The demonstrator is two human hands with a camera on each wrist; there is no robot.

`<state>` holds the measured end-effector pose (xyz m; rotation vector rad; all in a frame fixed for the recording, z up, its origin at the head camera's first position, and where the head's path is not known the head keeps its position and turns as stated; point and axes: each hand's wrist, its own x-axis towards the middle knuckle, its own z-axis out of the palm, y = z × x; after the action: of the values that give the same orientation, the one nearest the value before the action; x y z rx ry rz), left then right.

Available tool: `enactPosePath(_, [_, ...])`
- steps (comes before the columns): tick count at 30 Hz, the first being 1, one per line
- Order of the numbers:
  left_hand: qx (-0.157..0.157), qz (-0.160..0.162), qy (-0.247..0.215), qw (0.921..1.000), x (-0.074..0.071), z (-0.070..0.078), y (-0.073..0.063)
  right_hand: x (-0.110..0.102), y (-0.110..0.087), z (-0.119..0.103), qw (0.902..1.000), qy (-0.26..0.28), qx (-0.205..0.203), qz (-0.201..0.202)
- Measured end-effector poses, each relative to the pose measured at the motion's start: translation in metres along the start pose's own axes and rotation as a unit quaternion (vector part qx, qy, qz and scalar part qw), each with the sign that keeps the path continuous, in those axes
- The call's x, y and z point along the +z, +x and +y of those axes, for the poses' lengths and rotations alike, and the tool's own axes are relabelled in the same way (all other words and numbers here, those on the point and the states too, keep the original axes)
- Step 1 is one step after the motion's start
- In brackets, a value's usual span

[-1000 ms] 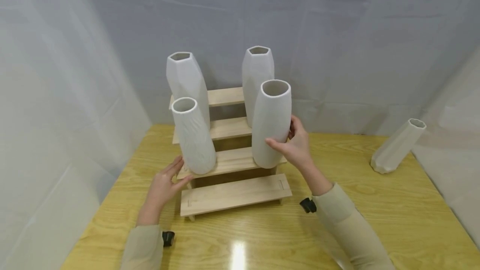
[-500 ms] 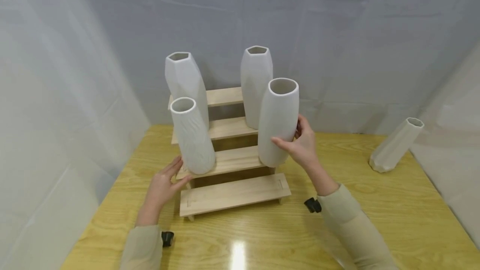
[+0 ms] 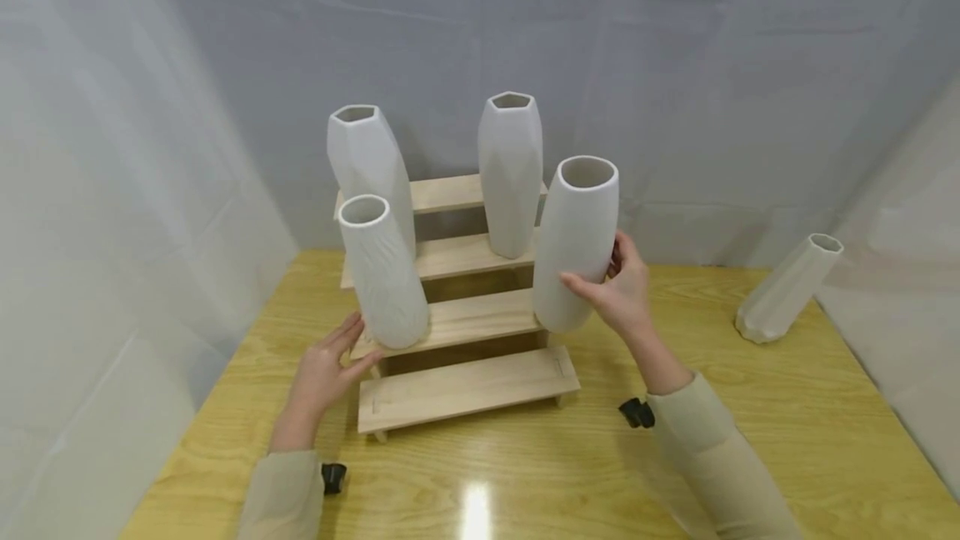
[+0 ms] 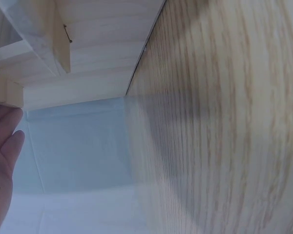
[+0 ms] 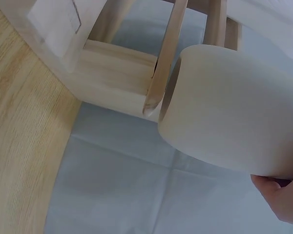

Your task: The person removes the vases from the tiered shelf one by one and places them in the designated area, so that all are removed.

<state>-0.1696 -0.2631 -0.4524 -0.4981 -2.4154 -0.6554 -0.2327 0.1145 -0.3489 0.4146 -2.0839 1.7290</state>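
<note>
A smooth white vase stands nearly upright at the right end of the second step of a wooden tiered stand. My right hand grips its lower right side, thumb in front and fingers behind. In the right wrist view the base of this vase reaches out past the step's end. A narrower textured white vase is on the same step's left end. Beside it my left hand touches the end of that step with its fingers extended. The left wrist view shows the fingertips right at the wood.
Two taller faceted white vases, one at the left and one further right, stand on higher steps. A ribbed white vase leans at the wooden table's right side. Grey-white sheeting closes off the back and sides.
My right hand has moved to the right along the second step, taking the smooth vase from its inner part to its right end. The left hand stays at the step's left end.
</note>
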Motion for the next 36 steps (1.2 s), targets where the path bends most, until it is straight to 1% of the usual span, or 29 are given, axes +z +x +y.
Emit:
enactPosePath(8, [-0.007, -0.007, 0.001, 0.9999, 0.000, 0.001, -0.001, -0.010, -0.002, 0.004, 0.9995, -0.018, 0.019, 0.016])
enactPosePath(16, [-0.008, -0.004, 0.002, 1.0000, -0.001, 0.002, 0.000, -0.018, -0.002, 0.006, 0.9992, -0.014, 0.028, 0.025])
enactPosePath(29, [-0.008, -0.009, 0.003, 0.9999, -0.001, 0.001, 0.000, -0.029, -0.002, 0.006, 0.9985, -0.025, 0.029, 0.038])
enactPosePath(36, [0.000, 0.000, 0.000, 1.0000, 0.000, 0.002, 0.000, -0.035, -0.003, 0.007, 0.9977, -0.034, 0.036, 0.046])
